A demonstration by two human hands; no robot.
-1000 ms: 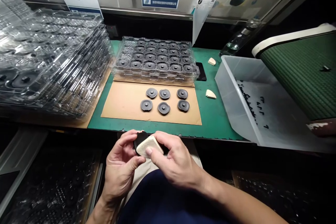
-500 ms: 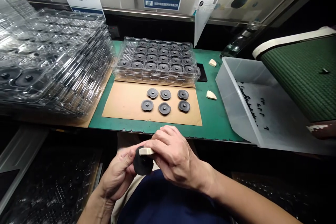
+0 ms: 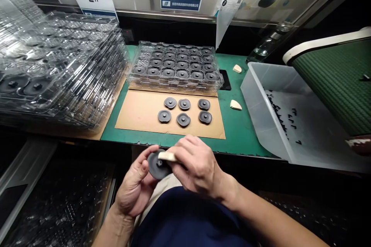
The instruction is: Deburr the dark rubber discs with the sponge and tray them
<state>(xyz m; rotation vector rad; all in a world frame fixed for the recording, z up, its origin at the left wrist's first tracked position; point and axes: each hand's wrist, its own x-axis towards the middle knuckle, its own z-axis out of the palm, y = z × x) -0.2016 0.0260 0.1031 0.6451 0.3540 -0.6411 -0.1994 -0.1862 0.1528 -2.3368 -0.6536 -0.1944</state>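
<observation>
My left hand (image 3: 135, 187) holds a round black rubber disc (image 3: 156, 166) in front of my lap, below the bench edge. My right hand (image 3: 197, 170) pinches a small cream-coloured block (image 3: 167, 156) and presses it against the disc's upper right rim. Several more black discs (image 3: 184, 110) lie in two rows on a brown cardboard sheet (image 3: 139, 114) on the green mat. Behind the sheet stands a clear plastic tray (image 3: 175, 65) with discs in most of its pockets.
A tall stack of clear trays (image 3: 58, 65) fills the left of the bench. Two spare cream blocks (image 3: 235, 105) lie on the green mat (image 3: 237, 131). A translucent bin (image 3: 261, 119) with small black scraps sits under a green conveyor belt (image 3: 333, 81) at right.
The disc has turned its face toward me and both hands have risen slightly toward the bench edge. The cream block went from lying flat over the disc to edge-on at its rim.
</observation>
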